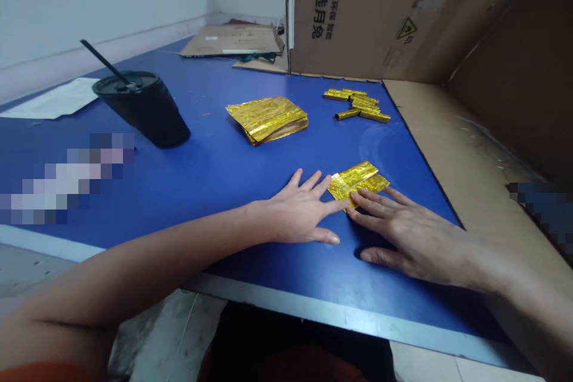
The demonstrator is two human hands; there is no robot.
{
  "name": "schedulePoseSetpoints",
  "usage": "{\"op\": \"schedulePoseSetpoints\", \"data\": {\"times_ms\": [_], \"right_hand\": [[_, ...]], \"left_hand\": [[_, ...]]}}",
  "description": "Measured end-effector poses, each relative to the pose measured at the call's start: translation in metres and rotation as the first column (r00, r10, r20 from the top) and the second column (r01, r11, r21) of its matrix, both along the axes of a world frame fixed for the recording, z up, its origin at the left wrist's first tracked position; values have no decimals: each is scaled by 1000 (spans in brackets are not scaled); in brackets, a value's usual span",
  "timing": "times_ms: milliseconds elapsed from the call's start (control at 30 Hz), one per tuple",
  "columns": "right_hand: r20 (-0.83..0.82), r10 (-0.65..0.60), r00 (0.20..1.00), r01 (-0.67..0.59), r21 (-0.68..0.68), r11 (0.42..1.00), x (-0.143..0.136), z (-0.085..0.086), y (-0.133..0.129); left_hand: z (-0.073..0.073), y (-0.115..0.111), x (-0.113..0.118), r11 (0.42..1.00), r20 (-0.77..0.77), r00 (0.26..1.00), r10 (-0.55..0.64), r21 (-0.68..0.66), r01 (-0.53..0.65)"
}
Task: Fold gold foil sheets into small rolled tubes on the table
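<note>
A shiny gold sheet (358, 178), partly folded, lies on the blue table between my hands. My left hand (304, 209) is spread flat on the table, its index fingertip at the sheet's near left edge. My right hand (394, 227) has its fingers stretched out, with the fingertips resting on the sheet's near right part. Farther back is a stack of flat gold sheets (271, 119). Several narrow rolled gold pieces (362, 104) form a loose pile at the back right.
A dark cup (152, 110) with a straw stands at the left, near a white sheet (54, 98). Cardboard (358, 18) rises behind the blue table (201, 173), and flat cardboard (439, 149) runs along its right edge. Blurred patches hide parts at both sides.
</note>
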State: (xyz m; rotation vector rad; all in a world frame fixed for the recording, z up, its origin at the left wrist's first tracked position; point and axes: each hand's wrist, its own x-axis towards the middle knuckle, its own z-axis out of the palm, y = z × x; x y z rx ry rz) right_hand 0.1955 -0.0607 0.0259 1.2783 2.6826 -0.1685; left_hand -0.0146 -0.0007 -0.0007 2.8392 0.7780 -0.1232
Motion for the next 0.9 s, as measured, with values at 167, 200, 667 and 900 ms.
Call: {"op": "schedulePoseSetpoints", "data": {"times_ms": [167,200,667,900], "right_hand": [[-169,-33,985,31,-19,999,1,6,8],[-235,-87,968,86,-17,996,1,5,11],[-102,-577,810,566,-119,816,-13,0,58],[-131,-555,821,534,-163,829,-13,-2,58]], "left_hand": [[2,0,0,999,2,1000,-14,-32,14],[2,0,0,999,1,1000,-13,-35,13],[1,-2,0,999,10,1000,-2,-53,2],[-3,-2,-1,999,37,999,-19,-41,21]]}}
